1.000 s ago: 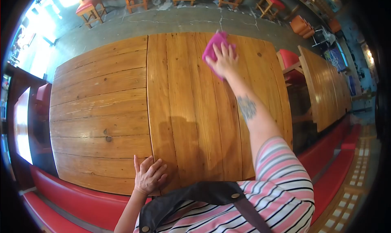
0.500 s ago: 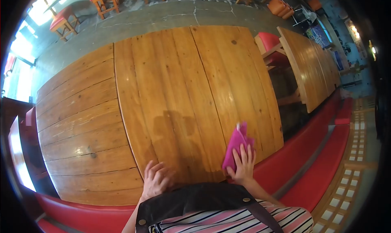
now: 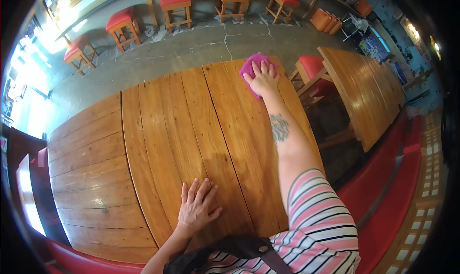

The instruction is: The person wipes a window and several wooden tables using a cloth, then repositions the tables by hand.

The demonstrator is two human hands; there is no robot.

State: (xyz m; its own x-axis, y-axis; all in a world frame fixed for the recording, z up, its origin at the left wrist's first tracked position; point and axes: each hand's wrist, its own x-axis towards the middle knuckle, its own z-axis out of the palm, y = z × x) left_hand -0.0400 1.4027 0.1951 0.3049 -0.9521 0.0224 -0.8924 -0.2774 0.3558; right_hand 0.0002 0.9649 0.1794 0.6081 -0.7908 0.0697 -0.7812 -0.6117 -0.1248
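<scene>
My right hand (image 3: pixel 263 77) is stretched out to the far right corner of the wooden table (image 3: pixel 167 116). Under its palm and spread fingers is a bright pink cloth (image 3: pixel 247 68), pressed against the tabletop and partly covered by the hand. Close to my body, my left hand (image 3: pixel 196 209) rests palm down on the planks, fingers apart, with nothing in it.
A second wooden table (image 3: pixel 91 178) adjoins on the left. Another table (image 3: pixel 359 92) stands to the right, with a red-seated chair (image 3: pixel 311 65) beside it. Red stools (image 3: pixel 176 8) line the far side. A red bench (image 3: pixel 383 211) runs along the near side.
My right hand has gone from the near edge to the far right corner with the pink cloth. My left hand has moved forward and flattened on the tabletop. The view has shifted.
</scene>
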